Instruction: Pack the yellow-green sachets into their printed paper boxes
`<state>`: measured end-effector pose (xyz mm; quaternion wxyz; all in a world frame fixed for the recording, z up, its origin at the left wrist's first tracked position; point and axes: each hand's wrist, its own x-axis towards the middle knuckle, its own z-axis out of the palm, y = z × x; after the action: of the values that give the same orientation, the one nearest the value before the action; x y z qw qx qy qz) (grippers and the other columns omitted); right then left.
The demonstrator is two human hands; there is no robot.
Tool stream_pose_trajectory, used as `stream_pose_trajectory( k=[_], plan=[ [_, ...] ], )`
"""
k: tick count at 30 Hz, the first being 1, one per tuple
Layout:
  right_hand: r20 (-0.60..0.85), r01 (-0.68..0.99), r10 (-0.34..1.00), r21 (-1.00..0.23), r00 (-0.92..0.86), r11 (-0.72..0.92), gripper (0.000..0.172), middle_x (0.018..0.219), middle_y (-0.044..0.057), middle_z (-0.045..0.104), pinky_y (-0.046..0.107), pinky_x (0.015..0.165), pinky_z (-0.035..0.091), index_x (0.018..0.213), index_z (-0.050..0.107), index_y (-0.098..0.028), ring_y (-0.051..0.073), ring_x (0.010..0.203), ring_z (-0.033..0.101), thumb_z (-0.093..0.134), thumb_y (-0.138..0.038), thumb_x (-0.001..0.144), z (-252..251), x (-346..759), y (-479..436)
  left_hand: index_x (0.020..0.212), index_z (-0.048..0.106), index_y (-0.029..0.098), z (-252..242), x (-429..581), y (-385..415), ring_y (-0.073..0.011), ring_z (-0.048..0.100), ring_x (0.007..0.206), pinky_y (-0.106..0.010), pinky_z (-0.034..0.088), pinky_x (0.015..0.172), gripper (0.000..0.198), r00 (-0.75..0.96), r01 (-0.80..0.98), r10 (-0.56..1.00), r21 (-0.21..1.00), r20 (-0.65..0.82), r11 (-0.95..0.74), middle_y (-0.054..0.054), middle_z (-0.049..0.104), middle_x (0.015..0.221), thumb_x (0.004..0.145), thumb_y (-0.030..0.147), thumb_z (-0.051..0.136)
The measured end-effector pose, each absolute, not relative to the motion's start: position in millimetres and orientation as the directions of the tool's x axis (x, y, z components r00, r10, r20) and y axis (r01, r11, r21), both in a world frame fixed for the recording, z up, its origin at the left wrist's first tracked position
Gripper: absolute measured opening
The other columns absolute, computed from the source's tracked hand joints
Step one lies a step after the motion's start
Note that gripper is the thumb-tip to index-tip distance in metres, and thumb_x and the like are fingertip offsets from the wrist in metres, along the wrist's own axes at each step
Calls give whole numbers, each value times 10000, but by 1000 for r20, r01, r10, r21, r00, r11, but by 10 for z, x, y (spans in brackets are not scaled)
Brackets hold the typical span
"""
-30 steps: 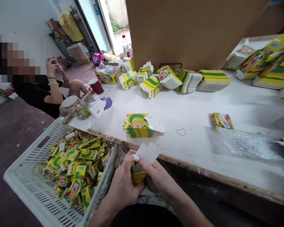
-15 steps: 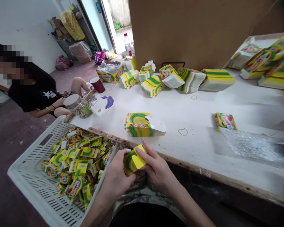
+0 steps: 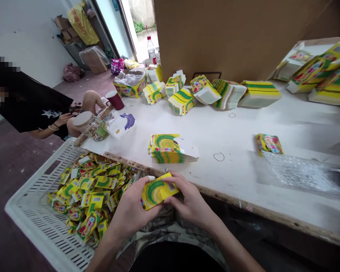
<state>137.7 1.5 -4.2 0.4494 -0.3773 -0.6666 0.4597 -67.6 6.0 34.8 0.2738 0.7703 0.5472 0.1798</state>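
Note:
Both my hands hold one small yellow and green carton [image 3: 156, 191] just below the table's near edge. My left hand [image 3: 130, 210] grips it from the left and underneath. My right hand [image 3: 189, 200] pinches its right end, fingers curled over the top. On the white table [image 3: 243, 132] just beyond lies a small stack of flat yellow and green carton blanks [image 3: 166, 148]. To my left a white slotted crate [image 3: 39, 223] holds several folded cartons of the same kind [image 3: 90, 192].
More stacks of flat blanks [image 3: 215, 94] line the table's back, against a brown board [image 3: 229, 34]. A glass jar [image 3: 89, 126], a red cup [image 3: 115, 100], one small carton [image 3: 269, 143] and clear plastic film [image 3: 303, 173] lie on the table. A person in black [image 3: 36, 109] sits at left.
The white flap seen earlier has been folded in and the carton is now closed. My hands have turned it and lifted it slightly toward the table edge. The person at left leaned forward.

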Motion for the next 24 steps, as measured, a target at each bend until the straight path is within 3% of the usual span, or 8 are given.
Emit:
stream_pose_trajectory(
  k=[2,3,5,7,11,15,21,24],
  plan=[
    [238,109,930,-955,-279,277,554,1223,70,499,331,918,428,1317,421,-225,216,1058,507,679,-227,827,27,1421,47,1189,412,310,413,-981,88,-132,507,961,-226,416,817,471,348,777,925,599,-154,-193,70,508,1086,803,467,632],
    [249,143,940,-947,-234,287,529,1166,61,530,314,856,456,1303,431,-224,202,970,542,678,-239,835,80,1458,92,1189,421,308,451,-1174,107,-159,507,968,-259,421,810,487,336,822,930,528,-151,-212,59,510,1099,802,526,619],
    [324,273,941,-901,-99,338,291,1036,38,571,291,767,466,1157,544,-215,183,847,559,620,-214,876,201,1537,246,1146,486,258,524,-1557,145,-265,458,1067,-401,385,905,621,313,911,949,298,-48,-285,-6,504,1141,755,734,561],
    [418,462,908,-810,22,362,135,965,41,575,304,778,452,1022,601,-195,199,861,549,593,-171,890,307,1589,458,1161,475,149,576,-1809,167,-338,430,1086,-513,355,919,807,182,968,979,157,88,-194,-111,481,1166,739,835,432],
    [353,827,932,-547,87,130,156,943,90,547,353,774,445,956,638,-155,266,895,507,714,-203,829,381,1546,821,1167,491,188,547,-1706,139,-286,465,1075,-443,384,947,722,94,916,993,384,66,-112,-59,502,1159,747,776,498],
    [281,902,959,-423,42,84,142,905,79,536,327,728,439,918,623,-153,249,847,499,719,-218,835,354,1444,912,1214,480,238,374,-1239,124,-215,439,1133,-352,368,987,567,275,803,952,576,-133,-151,4,472,1222,817,639,538],
    [296,858,955,-497,30,127,176,879,71,547,319,704,411,869,555,-153,244,821,512,713,-133,795,462,1488,889,1191,502,224,228,-724,171,-189,472,1076,-303,377,958,387,426,590,887,799,-181,-120,-24,513,1147,859,402,593],
    [352,720,936,-652,11,237,144,806,24,548,292,648,383,837,500,-188,207,746,519,598,-88,806,553,1519,709,1248,445,196,152,-499,151,-215,480,1072,-321,401,948,585,452,290,871,955,-191,59,-76,497,1167,787,424,723]
  ],
)
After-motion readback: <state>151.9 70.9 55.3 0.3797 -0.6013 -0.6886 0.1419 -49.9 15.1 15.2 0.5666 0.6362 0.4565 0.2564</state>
